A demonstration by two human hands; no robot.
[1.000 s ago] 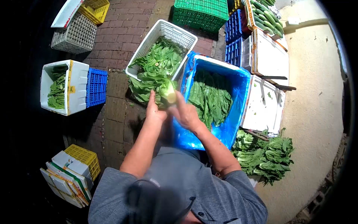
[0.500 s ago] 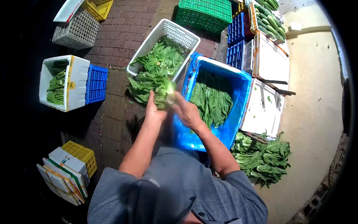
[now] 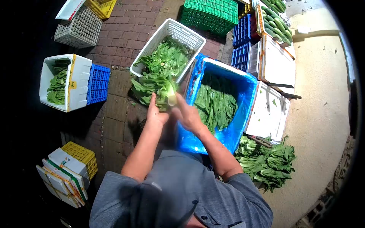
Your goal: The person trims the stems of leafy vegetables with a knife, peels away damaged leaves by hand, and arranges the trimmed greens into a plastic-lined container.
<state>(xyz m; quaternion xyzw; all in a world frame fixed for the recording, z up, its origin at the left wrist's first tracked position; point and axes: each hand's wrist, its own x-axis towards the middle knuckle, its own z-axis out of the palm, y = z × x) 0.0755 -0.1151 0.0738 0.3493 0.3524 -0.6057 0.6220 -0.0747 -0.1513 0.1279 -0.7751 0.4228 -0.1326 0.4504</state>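
My left hand point(image 3: 157, 113) is closed around the lower part of a bunch of leafy lettuce point(image 3: 154, 89), thumb up along its side. The leaves point away from me and its pale cut stem end faces right. At that stem end is my right hand point(image 3: 189, 117), fingers curled and slightly blurred; whatever they hold is hidden. Just beyond, a white basket point(image 3: 143, 50) contains more trimmed greens point(image 3: 165, 57). To the right, a box lined with blue plastic point(image 3: 243, 125) holds a layer of flat-laid leafy greens point(image 3: 215, 104), close to my right wrist.
A pile of leafy heads point(image 3: 272, 161) lies at the lower right by foam lids point(image 3: 268, 110). Cucumbers point(image 3: 275, 24) fill a box at the upper right. Green crates point(image 3: 209, 15) stand ahead. On the left are a foam box point(image 3: 78, 83), a blue crate point(image 3: 98, 84) and stacked lids point(image 3: 62, 182).
My right hand has shifted slightly left and up along the stem end. The left hand keeps its hold on the lettuce, nearly unmoved.
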